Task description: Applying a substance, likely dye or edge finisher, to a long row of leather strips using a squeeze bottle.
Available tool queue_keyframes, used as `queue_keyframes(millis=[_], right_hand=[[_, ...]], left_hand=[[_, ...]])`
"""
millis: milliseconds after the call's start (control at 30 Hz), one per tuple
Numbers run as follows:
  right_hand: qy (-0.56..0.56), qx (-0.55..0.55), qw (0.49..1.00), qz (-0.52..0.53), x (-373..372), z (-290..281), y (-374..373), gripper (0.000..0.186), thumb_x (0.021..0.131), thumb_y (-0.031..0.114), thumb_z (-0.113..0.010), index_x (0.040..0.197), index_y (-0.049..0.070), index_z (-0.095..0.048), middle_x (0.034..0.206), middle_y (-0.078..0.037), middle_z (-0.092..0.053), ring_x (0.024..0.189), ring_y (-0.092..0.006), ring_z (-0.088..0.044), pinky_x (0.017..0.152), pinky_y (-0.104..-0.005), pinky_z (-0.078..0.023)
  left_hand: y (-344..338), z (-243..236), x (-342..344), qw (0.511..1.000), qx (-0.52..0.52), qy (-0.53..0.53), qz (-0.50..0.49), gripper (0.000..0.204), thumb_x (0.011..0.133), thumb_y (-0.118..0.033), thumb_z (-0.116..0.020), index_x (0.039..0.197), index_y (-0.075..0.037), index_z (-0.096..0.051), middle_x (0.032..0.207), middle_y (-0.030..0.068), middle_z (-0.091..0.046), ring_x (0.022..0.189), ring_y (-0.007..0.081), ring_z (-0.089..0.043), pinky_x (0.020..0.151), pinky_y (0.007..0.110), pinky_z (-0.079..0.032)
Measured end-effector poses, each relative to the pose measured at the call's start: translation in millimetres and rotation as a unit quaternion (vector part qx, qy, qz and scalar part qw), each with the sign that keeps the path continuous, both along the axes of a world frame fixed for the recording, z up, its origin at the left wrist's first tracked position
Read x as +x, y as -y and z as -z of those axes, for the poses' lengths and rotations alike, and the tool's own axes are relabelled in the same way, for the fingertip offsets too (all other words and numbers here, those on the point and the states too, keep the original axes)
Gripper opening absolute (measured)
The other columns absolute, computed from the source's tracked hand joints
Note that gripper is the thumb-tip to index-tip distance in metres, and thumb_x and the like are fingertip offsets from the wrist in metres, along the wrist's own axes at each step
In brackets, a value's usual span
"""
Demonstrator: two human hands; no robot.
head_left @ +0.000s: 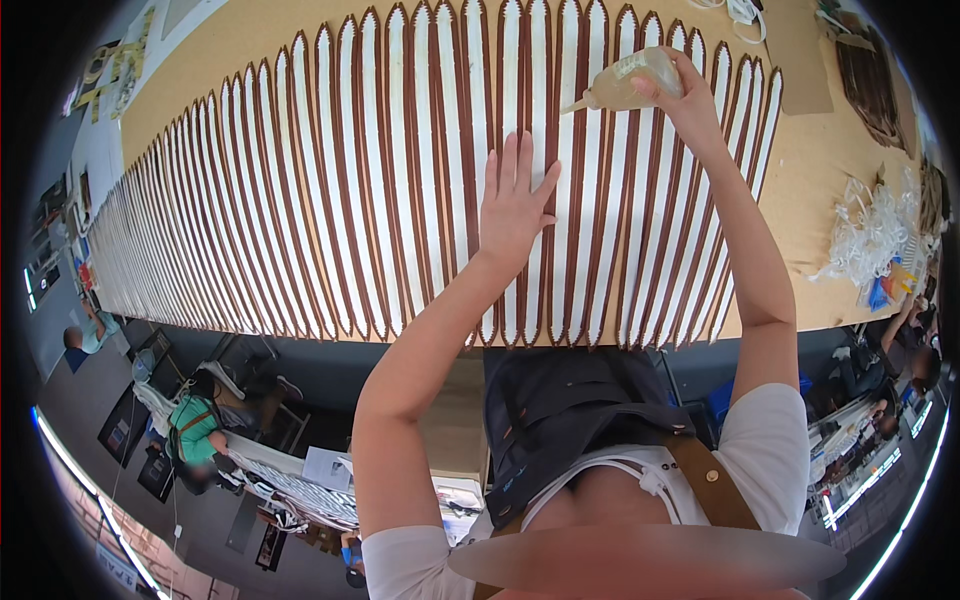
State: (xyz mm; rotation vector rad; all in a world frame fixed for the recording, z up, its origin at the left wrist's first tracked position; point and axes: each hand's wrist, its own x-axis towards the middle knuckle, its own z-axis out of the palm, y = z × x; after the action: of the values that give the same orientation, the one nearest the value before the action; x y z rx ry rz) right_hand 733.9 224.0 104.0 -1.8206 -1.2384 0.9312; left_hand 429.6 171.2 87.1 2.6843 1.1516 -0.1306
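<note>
The left hand (515,205) is spread flat over long, pointed, brown-edged white strips (511,70), already laid out to both its sides. Beyond it, rightward, a translucent, narrow-nozzled bottle (630,85) is gripped, tilted, by the right hand (690,100); what remains undone cannot be told.

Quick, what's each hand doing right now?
Left hand: open, fingers spread, palm down on the brown-edged white strips.
Right hand: closed around a squeeze bottle, nozzle tipped downward.
</note>
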Motion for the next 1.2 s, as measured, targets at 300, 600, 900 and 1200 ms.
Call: queue_keyframes(millis=[300, 600, 900, 1200], right_hand=[[0.018, 0.099, 0.992, 0.078, 24, 18, -35, 0.064, 0.089, 0.041, -0.082, 0.133, 0.002, -0.058, 0.118, -0.009, -0.068, 0.109, -0.0162, -0.064, 0.097, -0.0318, -0.050], [0.029, 0.030, 0.998, 0.036, 12, 8, -17, 0.073, 0.087, 0.043, -0.084, 0.140, 0.002, -0.055, 0.119, -0.010, -0.069, 0.109, -0.0172, -0.065, 0.097, -0.0324, -0.051], [0.036, 0.053, 0.988, 0.139, 28, 9, -42, 0.075, 0.090, 0.038, -0.079, 0.146, -0.001, -0.048, 0.135, -0.016, -0.059, 0.126, -0.0256, -0.056, 0.108, -0.0358, -0.044], [0.079, 0.077, 0.983, 0.149, 38, 18, -68, 0.082, 0.092, 0.028, -0.077, 0.155, -0.002, -0.036, 0.157, -0.023, -0.042, 0.147, -0.0350, -0.039, 0.122, -0.0422, -0.033]], left_hand=[[1, 2, 0, 1.000, 0.008, 0.009, 0.002, 0.091, 0.067, -0.052, -0.085, 0.150, -0.029, -0.054, 0.165, 0.0247, -0.028, 0.155, 0.0444, -0.021, 0.124, 0.060, -0.024], [1, 1, 0, 1.000, 0.010, 0.000, -0.001, 0.093, 0.066, -0.053, -0.085, 0.150, -0.029, -0.054, 0.166, 0.0244, -0.027, 0.156, 0.0431, -0.020, 0.126, 0.058, -0.021], [1, 1, 0, 1.000, 0.006, 0.017, -0.001, 0.092, 0.066, -0.051, -0.086, 0.150, -0.029, -0.054, 0.164, 0.0246, -0.029, 0.155, 0.0449, -0.022, 0.124, 0.060, -0.025], [1, 2, 2, 1.000, 0.007, 0.014, -0.003, 0.092, 0.066, -0.050, -0.087, 0.150, -0.030, -0.054, 0.164, 0.0236, -0.031, 0.155, 0.0446, -0.023, 0.123, 0.060, -0.025]])
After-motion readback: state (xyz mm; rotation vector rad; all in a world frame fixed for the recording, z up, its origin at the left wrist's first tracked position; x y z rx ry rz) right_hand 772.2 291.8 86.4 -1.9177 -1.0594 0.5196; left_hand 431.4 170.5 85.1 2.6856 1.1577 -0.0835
